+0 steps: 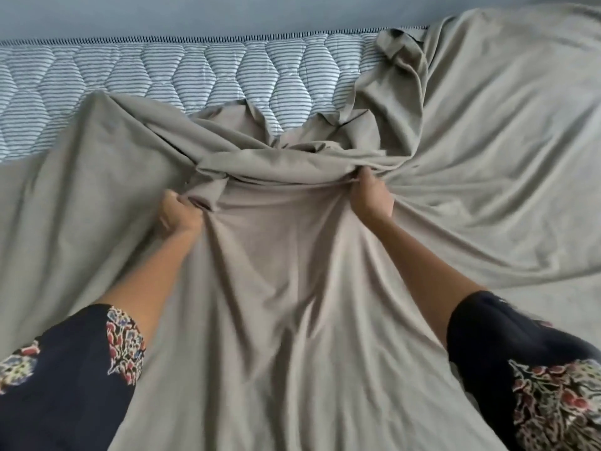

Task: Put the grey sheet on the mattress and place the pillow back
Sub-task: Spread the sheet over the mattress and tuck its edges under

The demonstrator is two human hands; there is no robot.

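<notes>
1. Grey sheet (286, 288) is bunched in both our fists: our left hand (180, 213) grips a gathered fold, and our right hand (370, 198) pinches the edge beside it.
2. Between the fists the cloth hangs slack; beyond them it twists into a knot of folds.
3. Most of the sheet lies across the striped mattress (162, 73), but a far strip by the blue wall (195, 11) is bare.
4. We judge it best to lift, shake the twist loose, then carry the edge to the far side evenly.
5. No pillow is in view.
</notes>
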